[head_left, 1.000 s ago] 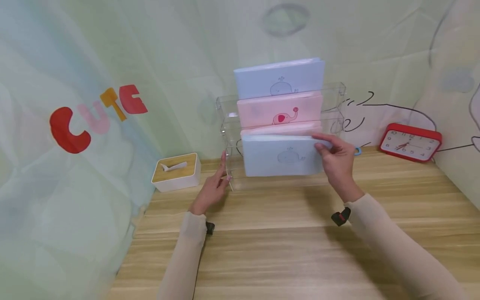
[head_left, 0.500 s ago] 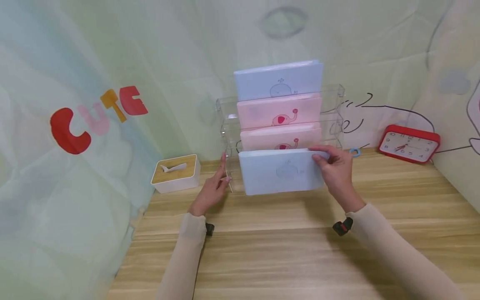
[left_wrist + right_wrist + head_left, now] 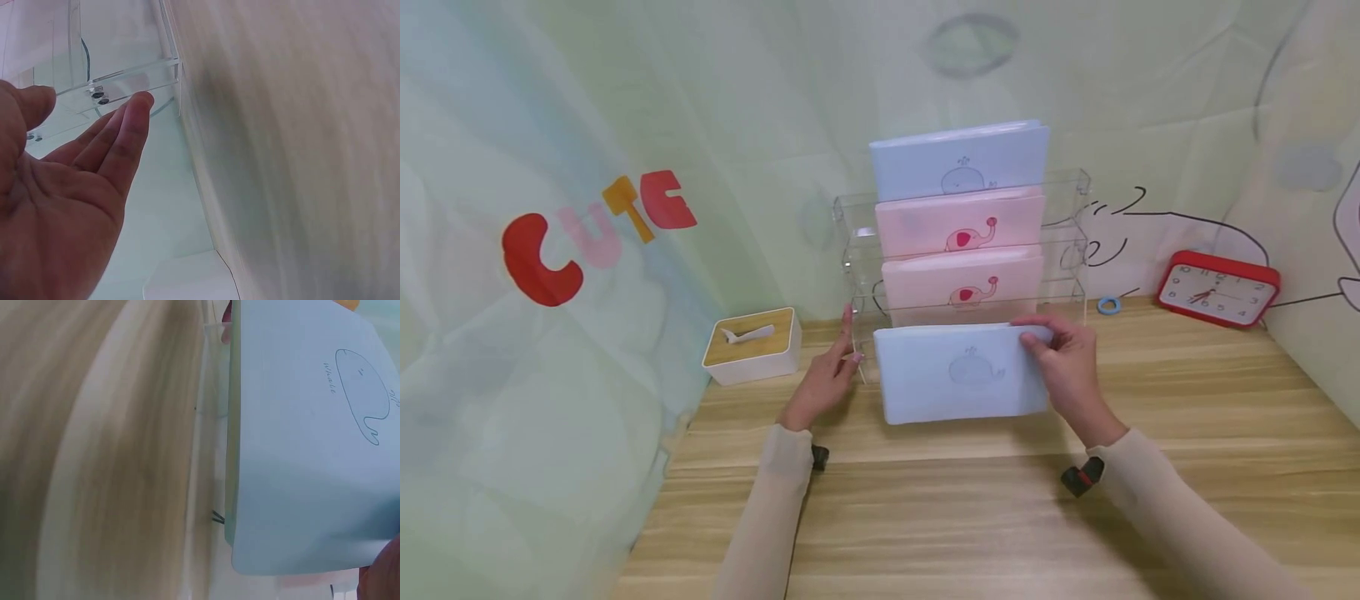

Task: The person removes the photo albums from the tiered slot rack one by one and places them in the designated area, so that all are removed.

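Observation:
My right hand [image 3: 1070, 367] pinches a light blue notebook [image 3: 917, 379] by its upper right corner. A whale drawing is on its cover, and the right wrist view shows the word "Whale" beside it. The notebook hangs in front of a clear acrylic tiered rack [image 3: 1064, 292], its lower edge above the table. My left hand [image 3: 823, 385] touches the rack's left side with fingers straight; the left wrist view shows the palm [image 3: 69, 212] beside the clear panel. In the rack stand a blue whale notebook [image 3: 910, 162] at the top and two pink elephant notebooks [image 3: 917, 225] below it.
A white tissue box [image 3: 752, 346] with a wooden lid stands left of the rack. At the right are a red alarm clock [image 3: 1219, 287] and a small blue ring [image 3: 1108, 306]. A printed curtain [image 3: 760, 100] hangs behind the wooden table [image 3: 925, 517].
My right hand has brought the light blue notebook down and toward me, out of the rack's lowest tier. The lower pink notebook now shows its elephant. My left hand has stayed at the rack.

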### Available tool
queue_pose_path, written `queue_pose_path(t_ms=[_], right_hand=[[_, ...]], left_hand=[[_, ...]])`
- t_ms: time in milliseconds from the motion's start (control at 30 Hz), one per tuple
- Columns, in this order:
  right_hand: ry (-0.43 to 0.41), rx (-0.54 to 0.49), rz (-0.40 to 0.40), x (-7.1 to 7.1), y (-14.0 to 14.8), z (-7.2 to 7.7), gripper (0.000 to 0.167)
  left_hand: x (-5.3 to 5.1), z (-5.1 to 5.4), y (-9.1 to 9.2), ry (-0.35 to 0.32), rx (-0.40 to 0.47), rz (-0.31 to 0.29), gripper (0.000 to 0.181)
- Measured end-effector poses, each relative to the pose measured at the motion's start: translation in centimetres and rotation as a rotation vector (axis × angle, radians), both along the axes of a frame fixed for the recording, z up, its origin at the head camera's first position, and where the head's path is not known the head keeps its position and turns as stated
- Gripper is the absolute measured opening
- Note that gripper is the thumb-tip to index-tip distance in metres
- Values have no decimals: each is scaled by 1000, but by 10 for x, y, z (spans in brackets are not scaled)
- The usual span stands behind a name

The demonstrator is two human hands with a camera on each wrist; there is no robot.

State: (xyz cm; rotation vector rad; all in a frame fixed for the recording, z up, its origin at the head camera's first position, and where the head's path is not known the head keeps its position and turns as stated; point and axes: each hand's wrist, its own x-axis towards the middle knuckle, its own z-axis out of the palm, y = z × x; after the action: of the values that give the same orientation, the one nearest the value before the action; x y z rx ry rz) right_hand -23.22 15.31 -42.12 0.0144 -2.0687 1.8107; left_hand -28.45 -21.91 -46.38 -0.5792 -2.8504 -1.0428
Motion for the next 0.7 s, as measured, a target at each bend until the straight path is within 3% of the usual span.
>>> queue_pose_path(t_ms=[433,700], right_hand=[[-167,-95,32,2,-13,-11,21],[-293,-102,36,0,-19,-15,22]], left_hand=[[-2,-2,0,34,-10,-5,85],[-1,1,0,17,-11,-2,85]])
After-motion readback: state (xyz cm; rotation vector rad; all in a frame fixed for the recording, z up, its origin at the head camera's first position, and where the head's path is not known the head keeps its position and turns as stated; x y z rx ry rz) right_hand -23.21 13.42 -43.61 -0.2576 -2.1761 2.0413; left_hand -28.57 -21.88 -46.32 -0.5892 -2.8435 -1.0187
